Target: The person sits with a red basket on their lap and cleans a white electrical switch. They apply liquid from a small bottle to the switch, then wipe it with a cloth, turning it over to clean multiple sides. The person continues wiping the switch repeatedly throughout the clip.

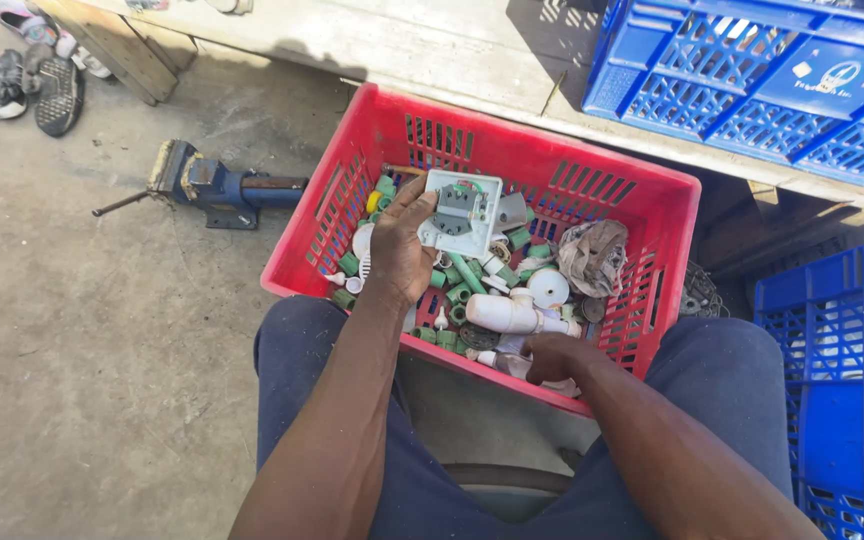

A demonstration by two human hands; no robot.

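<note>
Bare concrete floor (82,330) open at left, left hand (399,245) gripping a square white-grey plastic fitting (463,211) above a red crate (652,215) crowded wall to wall with pipe fittings (508,313), right hand (552,357) curled among them, blue crates (832,380) hemming the right.

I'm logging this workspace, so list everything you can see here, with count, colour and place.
red crate: one, red, on the floor before the knees
square part: one, white-grey, held above the crate
pipe fittings: many, green and white, inside the crate
white elbow pipe: one, white, in the crate
rag: one, grey-brown, crate's right side
blue crates: at least two, blue, on the bench and at right
bench vise: one, blue, floor at left
shoes: several, dark, top left
left hand: fingers gripping the square part
right hand: in the crate among fittings
</note>
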